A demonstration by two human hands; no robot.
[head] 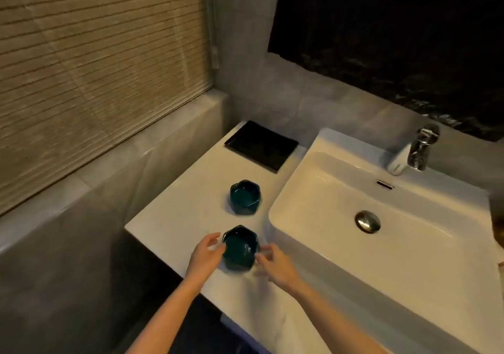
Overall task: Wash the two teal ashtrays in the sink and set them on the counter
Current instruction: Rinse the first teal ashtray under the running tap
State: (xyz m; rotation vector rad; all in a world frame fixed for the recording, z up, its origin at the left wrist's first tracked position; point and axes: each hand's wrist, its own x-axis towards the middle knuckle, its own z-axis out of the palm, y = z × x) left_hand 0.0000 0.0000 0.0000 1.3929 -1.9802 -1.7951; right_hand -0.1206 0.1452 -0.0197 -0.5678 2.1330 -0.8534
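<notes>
Two dark teal ashtrays with faceted sides stand on the white counter [174,217], left of the sink [409,266]. The far ashtray [245,197] is untouched. The near ashtray [240,247] sits close to the counter's front edge, between my two hands. My left hand [205,255] is at its left side with fingers spread, touching or almost touching the rim. On the ashtray's right, my right hand [272,265] has its fingers apart and blurred at the wall. Neither hand clearly grips it.
A black rectangular tray [260,145] lies at the back of the counter. The white basin has a chrome drain plug [367,221] and a chrome tap [420,146] at the back right. Window blinds fill the left wall above a tiled ledge.
</notes>
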